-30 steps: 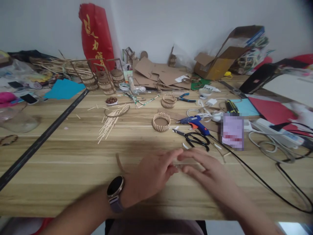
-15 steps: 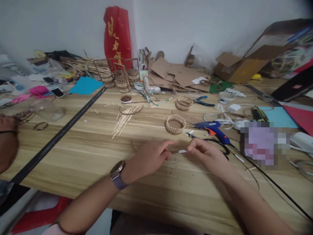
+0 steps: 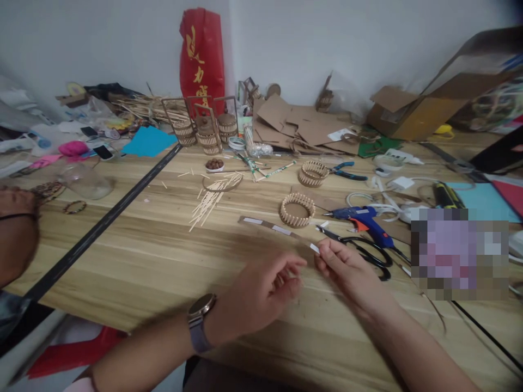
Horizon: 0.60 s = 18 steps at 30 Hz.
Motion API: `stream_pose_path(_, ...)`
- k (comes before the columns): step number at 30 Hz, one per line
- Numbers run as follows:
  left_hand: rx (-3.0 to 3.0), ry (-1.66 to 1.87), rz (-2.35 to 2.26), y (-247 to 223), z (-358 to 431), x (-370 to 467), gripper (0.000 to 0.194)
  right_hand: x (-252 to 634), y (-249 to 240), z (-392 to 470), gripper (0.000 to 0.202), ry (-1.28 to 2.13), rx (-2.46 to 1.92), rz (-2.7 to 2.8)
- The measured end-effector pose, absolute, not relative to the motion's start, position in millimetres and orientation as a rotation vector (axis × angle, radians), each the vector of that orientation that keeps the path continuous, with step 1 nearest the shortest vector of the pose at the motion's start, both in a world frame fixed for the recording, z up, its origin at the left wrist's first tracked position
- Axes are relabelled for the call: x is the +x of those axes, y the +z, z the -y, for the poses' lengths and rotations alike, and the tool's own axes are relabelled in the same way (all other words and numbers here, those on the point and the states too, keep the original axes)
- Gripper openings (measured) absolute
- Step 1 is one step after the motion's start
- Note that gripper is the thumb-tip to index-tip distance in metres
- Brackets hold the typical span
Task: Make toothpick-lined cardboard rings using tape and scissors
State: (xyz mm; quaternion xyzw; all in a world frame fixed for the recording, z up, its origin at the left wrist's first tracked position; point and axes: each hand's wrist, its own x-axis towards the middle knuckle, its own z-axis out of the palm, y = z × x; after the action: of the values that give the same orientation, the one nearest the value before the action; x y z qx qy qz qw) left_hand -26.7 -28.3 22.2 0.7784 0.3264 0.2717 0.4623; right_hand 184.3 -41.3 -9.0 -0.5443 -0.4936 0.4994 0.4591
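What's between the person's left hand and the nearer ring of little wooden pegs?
A brown strip with white patches, its end pinched in the right hand. The head view shows it passing between the left hand and that ring.

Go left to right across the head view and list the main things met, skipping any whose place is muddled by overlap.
Beaded bracelet → blue paper → loose sticks → brown strip with white patches → right hand → light-blue sheet.

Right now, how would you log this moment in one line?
right hand: pinching end of white-patched brown strip | left hand: half-curled, apart from strip | nearby: scissors, glue gun, stick-walled ring
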Motion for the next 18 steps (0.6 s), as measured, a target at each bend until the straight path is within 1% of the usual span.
stream_pose_path(2, 1.72, 0.72, -0.823, 12, 30, -25, 0.038, 182, -9, 43, 0.045, 1.248, -1.334, 1.223)
stream_pose_path(5, 1.502, 0.879, -0.818, 4, 24, -23, 0.046, 177, -9, 45, 0.044, 1.28, -1.323, 1.26)
stream_pose_path(9, 1.37, 0.973, -0.901, 11, 9, -24, 0.041, 174, -11, 47, 0.047, 1.313, -1.313, 1.373)
stream_pose_path(15, 1.423, 1.073, -0.973, 13, -13, -29, 0.035, 174, -8, 49, 0.046, 1.37, -1.324, 1.657)
stream_pose_path(17, 1.449, 1.048, -0.958, 11, -16, -30, 0.033, 184, -3, 48, 0.041, 1.269, -1.398, 1.813)
stream_pose_path(18, 1.451, 1.03, -0.943, 10, -17, -30, 0.033, 192, -2, 46, 0.038, 1.166, -1.467, 1.877)
